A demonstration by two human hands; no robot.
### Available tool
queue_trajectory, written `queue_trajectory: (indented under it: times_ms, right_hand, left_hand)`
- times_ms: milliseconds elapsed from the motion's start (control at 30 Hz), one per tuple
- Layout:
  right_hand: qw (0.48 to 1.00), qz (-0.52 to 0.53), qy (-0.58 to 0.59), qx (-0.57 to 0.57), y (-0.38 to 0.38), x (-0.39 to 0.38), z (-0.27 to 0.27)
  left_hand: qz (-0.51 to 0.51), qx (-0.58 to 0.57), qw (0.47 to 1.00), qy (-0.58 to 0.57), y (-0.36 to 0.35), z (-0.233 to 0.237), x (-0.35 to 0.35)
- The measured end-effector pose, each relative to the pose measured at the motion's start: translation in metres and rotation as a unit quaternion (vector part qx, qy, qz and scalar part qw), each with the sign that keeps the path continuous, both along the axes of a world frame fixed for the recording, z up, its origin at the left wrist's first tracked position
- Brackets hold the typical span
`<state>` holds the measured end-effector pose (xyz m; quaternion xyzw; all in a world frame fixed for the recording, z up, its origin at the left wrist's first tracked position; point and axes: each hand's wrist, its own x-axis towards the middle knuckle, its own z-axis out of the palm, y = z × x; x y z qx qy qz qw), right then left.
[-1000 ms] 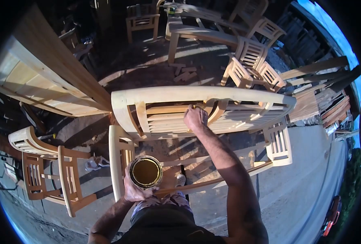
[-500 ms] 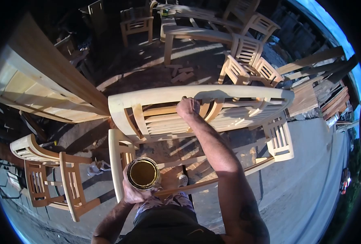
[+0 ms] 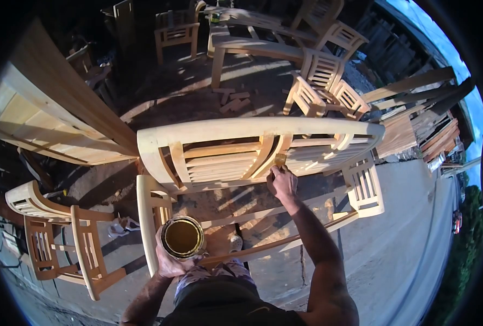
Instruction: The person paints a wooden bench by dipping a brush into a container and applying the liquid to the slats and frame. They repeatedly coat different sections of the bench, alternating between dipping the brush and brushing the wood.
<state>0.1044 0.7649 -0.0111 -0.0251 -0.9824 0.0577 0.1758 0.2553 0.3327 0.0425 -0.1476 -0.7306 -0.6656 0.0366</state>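
Left hand (image 3: pixel 172 263) — curled around the can (image 3: pixel 182 237) of liquid | right hand (image 3: pixel 282 182) — fingers closed on a brush (image 3: pixel 280 159), at the bench's backrest (image 3: pixel 263 126)

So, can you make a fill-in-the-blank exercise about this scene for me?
The left hand holds a can whose top is ____, not closed.
The right hand holds a small bristled ____.
That tool is at the slatted ____ of the bench, not at an armrest.
Missing words: open; brush; backrest.
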Motion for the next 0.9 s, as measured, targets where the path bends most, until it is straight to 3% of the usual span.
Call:
queue_trajectory:
  times_ms: [100,233,367,500,633,767,900]
  right_hand:
    - [0.990,0.071,-0.024,0.118,0.022,-0.018,-0.021]
    - [0.973,0.088,-0.157,0.142,0.015,-0.049,0.002]
    - [0.954,0.081,-0.234,0.166,0.014,-0.063,0.036]
    - [0.963,0.071,-0.187,0.182,0.027,-0.073,0.028]
    - [0.965,0.056,-0.205,0.154,-0.015,-0.083,0.020]
    - [0.969,0.038,-0.204,0.130,-0.002,-0.093,0.019]
    - [0.958,0.085,-0.218,0.168,-0.011,-0.086,0.010]
  left_hand:
    - [0.007,0.038,0.999,-0.036,0.010,-0.006,0.000]
    - [0.007,-0.007,1.000,-0.012,0.016,-0.006,-0.001]
    - [-0.004,0.047,0.999,-0.019,0.028,-0.005,0.001]
    - [-0.001,0.030,0.999,-0.021,0.035,-0.007,0.003]
    - [0.016,-0.027,0.999,0.017,0.038,-0.011,0.004]
    - [0.024,-0.023,0.999,0.021,0.044,-0.004,0.006]
    - [0.027,-0.020,0.999,0.026,0.052,0.004,0.006]
